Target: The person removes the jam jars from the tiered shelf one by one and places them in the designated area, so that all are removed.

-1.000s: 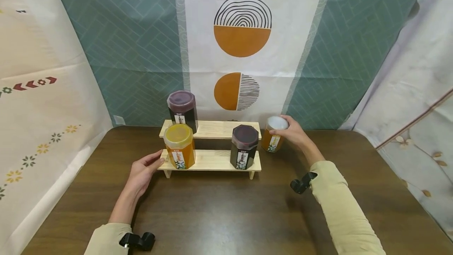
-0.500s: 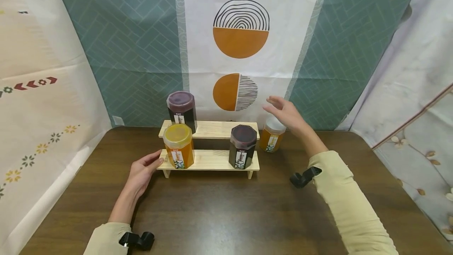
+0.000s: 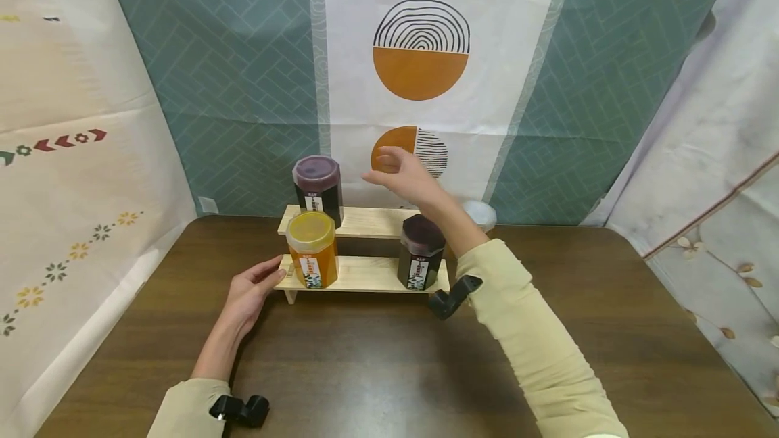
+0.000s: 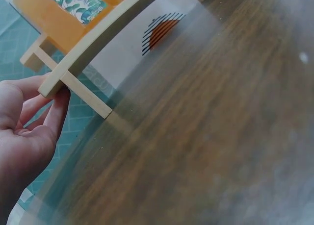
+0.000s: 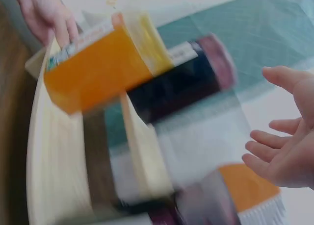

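Note:
A two-tier wooden shelf rack (image 3: 371,274) stands at the back of the table. My left hand (image 3: 246,299) pinches the left end of its lower board, thumb above and fingers below in the left wrist view. Reaching over the upper board, my right hand (image 3: 408,178) has its fingers spread and nothing in them. To its left, a dark jar with a purple lid (image 3: 318,188) occupies the upper tier. The lower tier bears an orange jar with a yellow lid (image 3: 313,249) and a second dark jar (image 3: 421,255), partly overlapped by my right wrist.
Beyond my right forearm, a white-lidded jar (image 3: 481,213) stands on the table (image 3: 341,357) beside the rack, mostly hidden. A patterned cloth (image 3: 243,86) hangs right behind the rack. Pale cloths (image 3: 688,174) hang along both sides.
My right hand has let go of the white-lidded jar, lifted off it and swung left over the upper tier. That jar stays beside the rack. My left hand keeps its hold.

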{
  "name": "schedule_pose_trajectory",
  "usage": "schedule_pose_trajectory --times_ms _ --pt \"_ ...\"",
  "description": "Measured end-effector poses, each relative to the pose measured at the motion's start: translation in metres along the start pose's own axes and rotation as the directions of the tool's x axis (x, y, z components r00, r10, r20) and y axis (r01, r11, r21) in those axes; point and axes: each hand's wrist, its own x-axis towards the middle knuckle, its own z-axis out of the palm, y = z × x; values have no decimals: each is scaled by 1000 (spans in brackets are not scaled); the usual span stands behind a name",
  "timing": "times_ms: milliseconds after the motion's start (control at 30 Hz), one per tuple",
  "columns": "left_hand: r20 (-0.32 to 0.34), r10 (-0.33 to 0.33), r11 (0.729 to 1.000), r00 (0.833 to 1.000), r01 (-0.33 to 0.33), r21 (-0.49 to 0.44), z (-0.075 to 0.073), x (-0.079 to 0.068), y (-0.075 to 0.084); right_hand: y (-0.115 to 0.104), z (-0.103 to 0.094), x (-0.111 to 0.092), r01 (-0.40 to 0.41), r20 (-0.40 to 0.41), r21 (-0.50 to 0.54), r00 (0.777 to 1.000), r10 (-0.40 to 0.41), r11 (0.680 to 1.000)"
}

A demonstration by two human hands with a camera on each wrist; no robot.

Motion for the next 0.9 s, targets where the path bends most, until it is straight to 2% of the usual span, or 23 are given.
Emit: schedule_pose_trajectory --times_ms 100,200,300,400,600,900 --pt "-6 -4 1000 1000 4 -14 2 0 0 -4 24 12 -21 7 33 1000 21 999" --pt "-2 -4 1000 1000 4 -30 4 0 0 -4 44 21 -44 9 113 999 43 993" --pt "2 -4 1000 1000 4 -30 5 1 -1 -4 60 28 -30 2 199 1000 30 980" --pt "-4 -3 999 1000 3 -35 5 1 -2 -4 71 34 -4 -5 222 1000 5 975" --pt "0 3 998 1000 -3 -66 3 2 -4 -2 84 45 23 -43 177 999 -15 984" --pt "-15 -1 996 1000 0 -94 1 1 -7 3 86 52 43 -59 179 998 -33 983"
